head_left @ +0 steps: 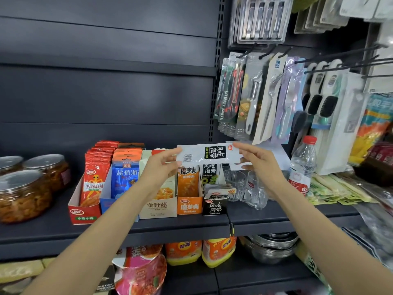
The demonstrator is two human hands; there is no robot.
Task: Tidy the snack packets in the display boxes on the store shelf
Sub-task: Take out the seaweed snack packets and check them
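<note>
- I am holding the white seaweed packet (209, 153) crosswise, long axis left to right, above the black display box (214, 206) at the shelf's (53, 228) front edge.
- My left hand (160, 165) is pinching its left end; my right hand (256, 157) is pinching the right end, fingers partly curled.

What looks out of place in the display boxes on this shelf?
In the black display box at the row's right end, loose white packets lie flat and askew instead of upright. Both hands hold a matching white packet sideways above it.
</note>
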